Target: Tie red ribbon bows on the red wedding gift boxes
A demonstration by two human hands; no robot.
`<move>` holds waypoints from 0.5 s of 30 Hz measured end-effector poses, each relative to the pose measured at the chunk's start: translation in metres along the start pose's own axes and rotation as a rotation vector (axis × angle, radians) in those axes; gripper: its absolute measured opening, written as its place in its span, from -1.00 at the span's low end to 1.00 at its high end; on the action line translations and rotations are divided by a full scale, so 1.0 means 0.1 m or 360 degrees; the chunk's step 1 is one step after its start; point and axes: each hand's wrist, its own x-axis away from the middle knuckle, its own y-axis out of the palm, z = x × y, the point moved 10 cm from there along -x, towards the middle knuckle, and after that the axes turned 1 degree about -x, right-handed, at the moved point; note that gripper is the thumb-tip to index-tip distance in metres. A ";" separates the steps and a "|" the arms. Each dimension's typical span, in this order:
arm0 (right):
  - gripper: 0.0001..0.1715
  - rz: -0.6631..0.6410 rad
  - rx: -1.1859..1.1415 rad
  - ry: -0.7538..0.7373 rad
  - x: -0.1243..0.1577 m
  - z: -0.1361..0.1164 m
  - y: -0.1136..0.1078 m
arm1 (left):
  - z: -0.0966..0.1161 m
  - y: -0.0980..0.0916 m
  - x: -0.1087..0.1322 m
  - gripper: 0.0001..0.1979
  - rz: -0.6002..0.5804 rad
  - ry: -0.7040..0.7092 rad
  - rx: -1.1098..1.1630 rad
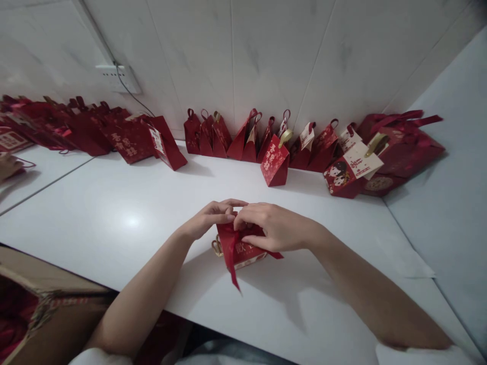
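Note:
A small red gift box (249, 259) with pale lettering and a cream lower edge sits on the white table in front of me. A red ribbon (231, 261) is tied across its top, and one long tail hangs down toward me. At the box's left side sticks out a twisted gold cord (217, 247). My left hand (213, 217) is closed at the box's upper left, thumb and fingers gripping its top. From the right, my right hand (272, 224) bends over the box, its curled fingers at the ribbon knot. The fingers hide most of the knot.
Red gift boxes (241, 142) with loop handles line the wall, and one (274, 165) stands forward of them. A larger red bag (405, 157) stands in the right corner. Another person's hand (8, 166) shows at far left. An open cardboard box (57, 324) is at lower left.

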 end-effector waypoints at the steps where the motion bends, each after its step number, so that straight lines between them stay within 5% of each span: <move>1: -0.79 0.0013 -0.0003 0.0013 0.00 0.01 0.00 | 0.00 0.00 0.00 -0.74 -0.0004 0.0012 0.0014; 15: -0.94 0.0061 0.0118 -0.0115 -0.07 -0.04 0.10 | -0.05 0.05 -0.05 -0.80 0.0033 0.0032 0.0117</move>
